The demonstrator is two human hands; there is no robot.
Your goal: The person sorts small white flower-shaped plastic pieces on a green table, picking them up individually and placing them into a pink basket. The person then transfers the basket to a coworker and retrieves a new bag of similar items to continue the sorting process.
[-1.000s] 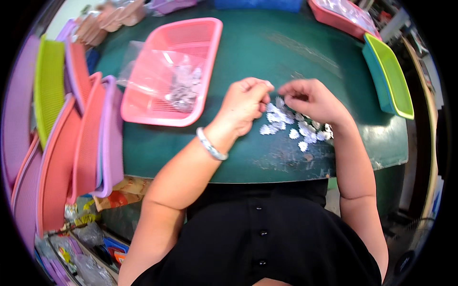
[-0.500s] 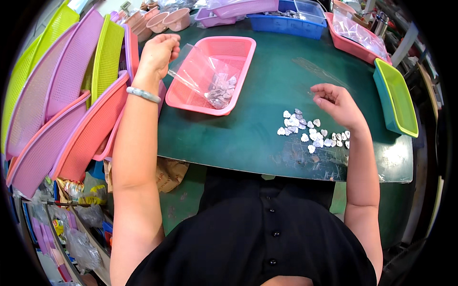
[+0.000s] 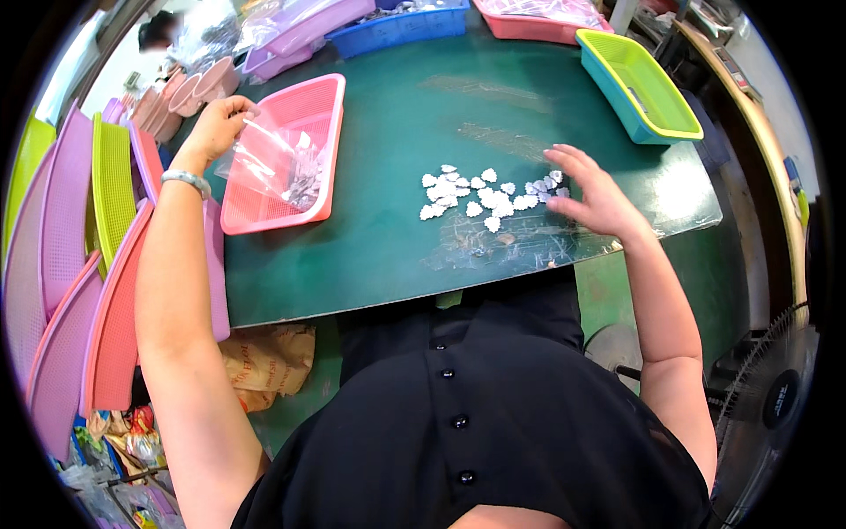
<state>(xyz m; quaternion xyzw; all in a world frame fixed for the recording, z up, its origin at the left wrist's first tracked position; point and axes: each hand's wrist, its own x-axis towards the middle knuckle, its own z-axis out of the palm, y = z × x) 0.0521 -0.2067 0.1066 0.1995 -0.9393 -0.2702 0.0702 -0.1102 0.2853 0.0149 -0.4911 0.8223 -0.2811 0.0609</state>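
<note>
My left hand [image 3: 222, 130] pinches the upper edge of a clear plastic bag [image 3: 257, 157] over a pink mesh basket [image 3: 331, 145]. Grey-white scalloped pieces [image 3: 307, 176] fill the bag's lower end, inside the basket. On the green table, a loose scatter of similar small leaf-like or shell-like pieces [image 3: 490, 198] lies in front of me. At the right end of that scatter hovers or rests my right hand [image 3: 597, 196], fingers apart and thumb toward the pieces, with nothing seen in it. Whether its fingertips touch them, I cannot tell.
Stacked purple, green and coral mesh baskets [image 3: 66, 220] stand left of the table [image 3: 379, 273]. A green-and-teal basket [image 3: 648, 97] sits at the far right, a blue bin [image 3: 401, 33] at the back. A fan [image 3: 775, 401] stands at lower right.
The view has swung right, so the table's things appear farther left. My right hand has opened from a curl and come to the right end of the pieces. My left hand keeps the bag.
</note>
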